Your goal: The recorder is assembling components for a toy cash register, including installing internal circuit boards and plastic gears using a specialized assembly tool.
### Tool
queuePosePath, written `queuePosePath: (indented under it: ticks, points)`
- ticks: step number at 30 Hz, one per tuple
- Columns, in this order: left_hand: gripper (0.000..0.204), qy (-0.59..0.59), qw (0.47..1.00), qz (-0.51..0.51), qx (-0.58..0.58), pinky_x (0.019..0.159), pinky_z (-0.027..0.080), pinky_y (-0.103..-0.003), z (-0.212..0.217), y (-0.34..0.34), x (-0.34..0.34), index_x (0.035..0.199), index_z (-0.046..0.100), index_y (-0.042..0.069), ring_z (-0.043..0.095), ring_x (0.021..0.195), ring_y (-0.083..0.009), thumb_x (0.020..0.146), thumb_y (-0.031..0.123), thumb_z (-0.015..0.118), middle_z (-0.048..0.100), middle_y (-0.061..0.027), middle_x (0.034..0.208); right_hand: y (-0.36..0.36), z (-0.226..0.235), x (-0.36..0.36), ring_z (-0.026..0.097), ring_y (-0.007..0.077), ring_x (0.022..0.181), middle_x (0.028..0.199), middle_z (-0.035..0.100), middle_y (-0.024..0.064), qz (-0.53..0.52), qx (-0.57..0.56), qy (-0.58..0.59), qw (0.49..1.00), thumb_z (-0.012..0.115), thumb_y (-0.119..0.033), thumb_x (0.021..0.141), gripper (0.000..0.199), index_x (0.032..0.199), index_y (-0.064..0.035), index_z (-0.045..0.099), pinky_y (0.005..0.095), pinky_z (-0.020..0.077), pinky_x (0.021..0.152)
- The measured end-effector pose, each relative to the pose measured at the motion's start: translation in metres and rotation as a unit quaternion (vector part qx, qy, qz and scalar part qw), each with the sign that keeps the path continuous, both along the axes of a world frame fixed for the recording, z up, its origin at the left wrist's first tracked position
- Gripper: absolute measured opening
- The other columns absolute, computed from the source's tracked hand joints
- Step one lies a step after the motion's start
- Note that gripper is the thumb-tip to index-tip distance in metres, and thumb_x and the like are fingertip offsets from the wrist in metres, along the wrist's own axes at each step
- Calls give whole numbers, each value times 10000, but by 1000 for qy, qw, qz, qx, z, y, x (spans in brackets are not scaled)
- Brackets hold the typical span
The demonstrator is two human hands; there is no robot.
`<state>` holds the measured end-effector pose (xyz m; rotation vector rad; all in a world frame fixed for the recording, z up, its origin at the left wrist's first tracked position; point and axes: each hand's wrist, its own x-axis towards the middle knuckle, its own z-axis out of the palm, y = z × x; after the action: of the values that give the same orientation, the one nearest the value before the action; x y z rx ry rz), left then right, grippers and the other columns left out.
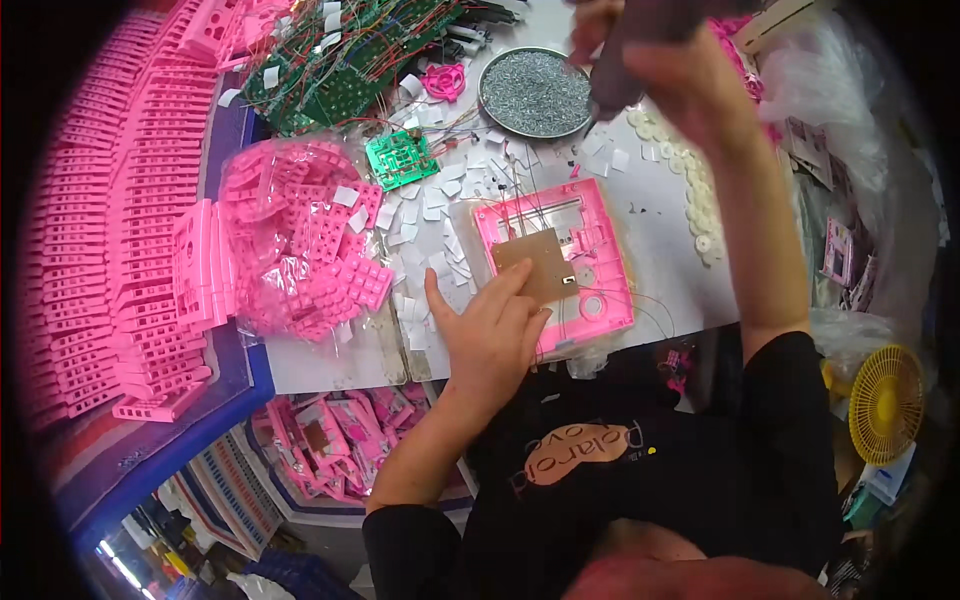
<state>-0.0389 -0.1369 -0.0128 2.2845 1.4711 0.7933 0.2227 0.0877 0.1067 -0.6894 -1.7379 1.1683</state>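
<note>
A pink plastic housing [606, 262] lies open side up on the table in front of me, with a brown circuit board [540, 255] inside it. Thin wires run out from the board. My left hand [490, 335] rests over the housing's lower left, fingers spread and fingertips on the board. Up at the right, my right hand [690, 75] is wrapped around a dark power screwdriver [625, 60], slightly blurred. Its tip points down beside a round metal dish [482, 98] full of small screws [538, 92].
Green circuit boards [330, 85] with wires pile up at the back left, and a small green board [402, 160] lies nearer. A bag of pink keypads [300, 240] sits left, beside stacked pink parts [130, 220]. White discs [700, 200] line the right; a yellow fan [887, 405] stands lower right.
</note>
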Motion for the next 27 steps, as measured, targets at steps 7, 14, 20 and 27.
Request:
queuePosePath:
  ticks: [7, 14, 20, 27]
  points:
    - [96, -23, 999, -24, 33, 1131, 38, -740, -9, 5, 0, 884, 665, 127, 672, 1079, -149, 844, 159, 747, 668, -12, 1249, -150, -56, -71, 476, 132, 602, 690, 486, 29, 45, -109, 188, 975, 654, -214, 918, 391, 1187, -47, 426, 311, 417, 564]
    - [116, -40, 998, -29, 48, 1135, 41, -737, -14, 8, -3, 910, 676, 127, 685, 1038, -144, 833, 156, 758, 681, -3, 1221, -164, -68, -81, 462, 118, 534, 642, 488, 25, 65, -125, 204, 969, 626, -195, 935, 320, 1142, -51, 429, 309, 420, 514]
    - [136, -46, 997, -30, 62, 1135, 54, -737, -18, 8, -4, 898, 672, 126, 686, 1042, -151, 818, 167, 775, 693, -7, 1193, -164, -79, -88, 472, 121, 537, 658, 505, 39, 78, -138, 187, 969, 625, -166, 927, 316, 1141, -43, 429, 289, 422, 506]
    - [157, -60, 995, -36, 76, 1142, 45, -729, -24, 9, -7, 890, 642, 125, 692, 1027, -166, 817, 165, 776, 702, -21, 1163, -166, -79, -93, 496, 116, 561, 702, 544, 53, 78, -153, 169, 971, 626, -141, 925, 311, 1152, -40, 438, 284, 440, 523]
